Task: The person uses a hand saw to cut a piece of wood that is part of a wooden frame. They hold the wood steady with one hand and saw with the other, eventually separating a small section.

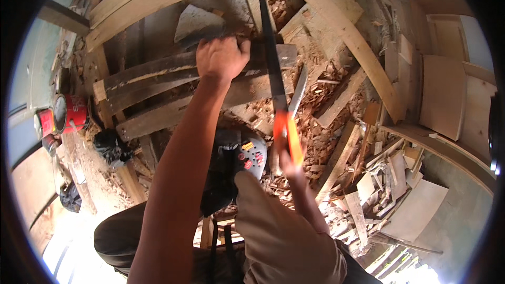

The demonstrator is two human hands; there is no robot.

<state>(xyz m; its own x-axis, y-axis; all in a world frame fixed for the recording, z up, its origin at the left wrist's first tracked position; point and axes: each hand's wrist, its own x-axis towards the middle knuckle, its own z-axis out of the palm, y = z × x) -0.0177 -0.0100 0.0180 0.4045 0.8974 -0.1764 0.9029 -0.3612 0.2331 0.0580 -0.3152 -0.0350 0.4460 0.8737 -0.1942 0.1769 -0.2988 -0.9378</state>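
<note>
1. Head view: right hand (288, 164), blurred, closed around the saw's orange handle; saw (274, 76) points away, blade crossing the board (152, 68) near its right end; contact unclear.
2. Left hand (223, 59) on board, fingertips hidden; cannot tell how tightly closed.
3. Wood chips (311, 94) right of saw.

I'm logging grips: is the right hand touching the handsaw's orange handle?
Touching. The head view, though blurred there, shows the right hand closed around the lower part of the handsaw's orange handle.
</note>
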